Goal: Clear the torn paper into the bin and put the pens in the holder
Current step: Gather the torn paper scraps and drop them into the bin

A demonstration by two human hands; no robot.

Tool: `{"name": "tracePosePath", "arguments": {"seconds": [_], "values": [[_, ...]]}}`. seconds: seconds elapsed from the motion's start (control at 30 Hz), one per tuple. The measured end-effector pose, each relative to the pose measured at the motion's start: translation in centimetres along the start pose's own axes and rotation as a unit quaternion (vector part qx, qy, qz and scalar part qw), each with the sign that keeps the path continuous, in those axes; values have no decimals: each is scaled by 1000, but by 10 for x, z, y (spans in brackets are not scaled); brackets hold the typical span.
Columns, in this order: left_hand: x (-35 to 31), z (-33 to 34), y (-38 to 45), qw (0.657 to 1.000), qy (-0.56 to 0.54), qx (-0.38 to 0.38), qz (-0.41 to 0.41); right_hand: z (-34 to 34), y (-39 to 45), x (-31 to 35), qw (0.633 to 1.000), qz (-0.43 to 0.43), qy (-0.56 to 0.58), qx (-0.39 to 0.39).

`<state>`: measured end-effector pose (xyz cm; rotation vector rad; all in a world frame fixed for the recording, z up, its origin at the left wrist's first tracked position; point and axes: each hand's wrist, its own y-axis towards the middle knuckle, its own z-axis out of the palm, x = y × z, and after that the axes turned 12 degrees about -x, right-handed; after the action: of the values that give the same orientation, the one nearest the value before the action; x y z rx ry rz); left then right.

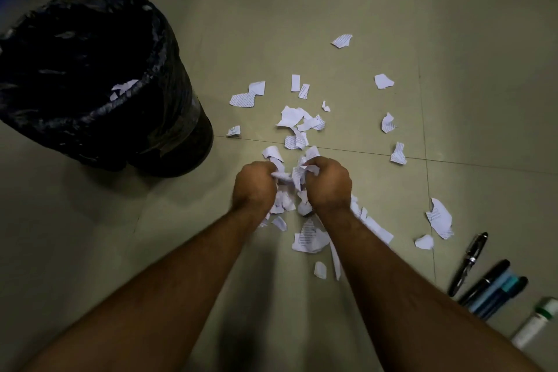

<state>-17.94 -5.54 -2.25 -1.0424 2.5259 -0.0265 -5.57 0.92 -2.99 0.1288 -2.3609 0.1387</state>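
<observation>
Tiled floor [302, 9] carries scattered torn paper [291, 116]. Left hand [252, 186] and right hand [329, 186] both have fingers curled around a gathered clump of scraps. Black-lined bin [169, 118] stands left, already containing some scraps. Pens [489, 290] lie grouped at lower right, beside a white tube [534, 323].

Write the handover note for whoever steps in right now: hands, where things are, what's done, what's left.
Left hand and right hand: both grip a bunch of torn paper over the floor pile.
Bin, black-lined, stands to the left; a few scraps are already inside.
Loose scraps lie scattered ahead and to the right.
Pens lie on the floor at the right, untouched. No holder in view.
Left: bin all paper, then put away the pens.
</observation>
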Motion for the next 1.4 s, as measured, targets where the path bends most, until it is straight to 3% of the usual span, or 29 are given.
{"name": "tracePosePath", "arguments": {"seconds": [0.07,0.3,0.43,0.53,0.7,0.9,1.1,1.2,1.4], "values": [[-2,-9,0,994,-72,-65,-44,-2,-2,8,997,36,59,-30],[-29,-78,5,961,-230,-122,-98,-39,6,77,977,53,190,-80],[-45,-155,6,954,-246,-163,-51,-63,9,143,964,16,251,-89],[-46,-219,12,937,-256,-236,-23,-73,9,202,950,-2,301,-84],[-18,-299,24,917,-240,-314,-43,-59,-7,292,940,-69,331,-46],[54,-331,45,941,-149,-278,-124,-6,-26,347,966,-167,198,28],[93,-304,53,962,-101,-222,-122,17,-28,349,964,-235,15,122],[93,-303,57,957,-121,-232,-123,11,-30,345,972,-207,56,94],[38,-300,46,953,-209,-220,-19,-35,-20,330,974,-121,187,-31]]}}
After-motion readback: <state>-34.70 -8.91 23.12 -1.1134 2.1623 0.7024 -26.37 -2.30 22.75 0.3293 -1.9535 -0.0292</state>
